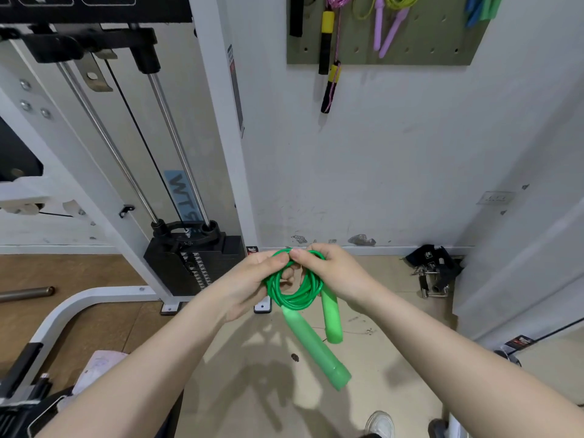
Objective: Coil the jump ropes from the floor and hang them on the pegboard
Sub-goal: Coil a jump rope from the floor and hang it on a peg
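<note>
Your left hand [252, 279] and right hand [331, 270] are close together, both pinching the coiled green rope [294, 295] between them so its loops stay bundled. Both handles [316, 346] dangle below your hands; the pegboard [426, 49] is above.

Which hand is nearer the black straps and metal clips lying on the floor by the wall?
Right. The right hand pinches the top of the green rope coil, on the side toward the black straps. The left hand grips the coil's far side.
</note>
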The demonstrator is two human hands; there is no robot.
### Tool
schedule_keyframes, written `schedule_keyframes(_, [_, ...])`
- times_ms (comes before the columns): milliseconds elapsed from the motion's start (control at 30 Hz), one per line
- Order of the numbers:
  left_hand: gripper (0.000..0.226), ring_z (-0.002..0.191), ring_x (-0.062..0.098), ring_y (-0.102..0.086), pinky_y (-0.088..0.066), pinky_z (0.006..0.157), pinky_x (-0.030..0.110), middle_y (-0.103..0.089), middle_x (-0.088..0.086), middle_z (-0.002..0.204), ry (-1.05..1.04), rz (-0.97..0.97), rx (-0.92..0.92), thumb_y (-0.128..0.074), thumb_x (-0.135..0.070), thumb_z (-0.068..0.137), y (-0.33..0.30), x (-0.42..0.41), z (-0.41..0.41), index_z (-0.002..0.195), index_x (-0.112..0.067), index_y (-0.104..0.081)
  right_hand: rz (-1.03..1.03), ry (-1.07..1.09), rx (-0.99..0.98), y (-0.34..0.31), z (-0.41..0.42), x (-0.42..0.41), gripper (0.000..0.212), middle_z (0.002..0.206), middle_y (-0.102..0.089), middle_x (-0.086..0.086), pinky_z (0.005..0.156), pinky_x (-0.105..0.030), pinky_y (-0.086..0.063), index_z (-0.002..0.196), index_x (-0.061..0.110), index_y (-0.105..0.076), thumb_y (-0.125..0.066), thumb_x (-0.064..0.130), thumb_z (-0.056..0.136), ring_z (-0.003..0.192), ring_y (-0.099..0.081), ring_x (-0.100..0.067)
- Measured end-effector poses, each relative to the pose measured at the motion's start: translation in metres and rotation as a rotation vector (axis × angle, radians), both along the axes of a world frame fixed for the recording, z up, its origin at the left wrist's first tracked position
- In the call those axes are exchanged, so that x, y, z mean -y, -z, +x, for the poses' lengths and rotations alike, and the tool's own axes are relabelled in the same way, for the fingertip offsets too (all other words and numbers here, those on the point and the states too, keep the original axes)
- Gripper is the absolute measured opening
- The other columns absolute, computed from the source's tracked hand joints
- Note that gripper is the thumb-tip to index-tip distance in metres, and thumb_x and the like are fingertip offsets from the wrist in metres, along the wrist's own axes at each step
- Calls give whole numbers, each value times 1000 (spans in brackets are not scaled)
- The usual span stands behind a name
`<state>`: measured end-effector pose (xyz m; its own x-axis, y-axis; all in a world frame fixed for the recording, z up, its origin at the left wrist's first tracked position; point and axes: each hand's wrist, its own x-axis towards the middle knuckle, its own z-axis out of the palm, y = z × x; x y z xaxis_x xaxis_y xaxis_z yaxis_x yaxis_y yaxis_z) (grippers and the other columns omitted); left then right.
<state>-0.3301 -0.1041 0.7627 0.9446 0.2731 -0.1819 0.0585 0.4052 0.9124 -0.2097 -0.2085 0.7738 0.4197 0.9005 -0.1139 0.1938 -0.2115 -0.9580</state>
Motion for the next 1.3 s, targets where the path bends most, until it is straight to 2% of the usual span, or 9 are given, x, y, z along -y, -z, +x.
schedule_keyframes(67, [68, 74, 14, -66, -57, 68, 29, -69, 1, 77, 1, -78, 43, -87, -40, 53, 6, 3, -2, 105, -5, -61, -4, 28, 3, -3, 2, 0, 39, 63, -60, -4, 60, -30, -38, 77, 2, -62, -63, 40, 85, 59, -48, -14])
schedule_keyframes(133, [78, 85, 23, -66, -57, 73, 35, -68, 10, 94, -50, -125, 34, -91, -32, 48, 13, 7, -2, 112, -3, -59, -8, 33, -65, 1, 4, 1, 39, 65, -58, -6, 57, -29, -37, 81, 1, -65, -61, 39, 87, 61, -48, -17])
schedule_keyframes(267, [20, 80, 20, -67, -57, 65, 28, -68, 12, 93, -307, -142, -4, -58, -2, 85, 7, 25, 4, 105, -4, -61, 6, 47, -167, 2, 4, 0, 42, 68, -67, -4, 57, -20, -41, 82, 3, -68, -56, 42, 89, 60, -55, -9])
schedule_keyframes(333, [20, 71, 15, -70, -56, 56, 24, -73, 8, 85, -386, -103, -24, -44, 3, 91, 0, 27, 8, 98, -3, -62, 5, 38, -185, 0, 6, -1, 47, 79, -72, -10, 66, -23, -45, 86, 3, -68, -52, 47, 90, 67, -59, -10])
schedule_keyframes(533, [21, 75, 19, -69, -54, 67, 31, -72, 9, 95, -455, 170, -190, -43, -3, 92, -8, 0, 4, 91, -16, -59, -101, -168, -131, -2, 31, 31, 10, 80, -66, 2, 58, -22, -35, 98, 19, -58, -48, 18, 96, 62, -55, -7])
schedule_keyframes(767, [12, 90, 19, -64, -48, 83, 33, -70, 4, 93, -315, 794, -340, -60, -20, 85, 13, 1, 3, 95, -15, -64, -110, -209, -52, -24, 32, 33, 7, 77, -65, -4, 51, -6, -33, 96, 17, -49, -43, 15, 98, 56, -47, 6])
schedule_keyframes(933, [6, 78, 18, -55, -37, 61, 22, -61, 1, 81, -222, 1013, -362, -53, -12, 89, 5, 15, 10, 87, -17, -53, -294, -283, 140, -20, 24, 25, 3, 71, -50, 4, 61, -21, -35, 86, 14, -59, -63, 14, 86, 66, -42, -10])
schedule_keyframes(1167, [16, 72, 12, -55, -46, 69, 27, -63, -1, 78, -143, 841, -310, -51, -8, 86, 3, 17, 11, 79, -22, -58, -109, -115, 358, -8, 11, 12, 25, 57, -48, 7, 51, -29, -45, 72, 29, -48, -62, 9, 70, 47, -44, -5])
schedule_keyframes(1300, [12, 71, 8, -57, -45, 69, 26, -63, -8, 76, -182, 660, -323, -57, -16, 84, 11, 11, 8, 86, -27, -62, -56, -55, 442, 6, 9, 13, 15, 59, -53, 6, 58, -35, -52, 76, 16, -52, -65, 11, 68, 55, -57, -14])
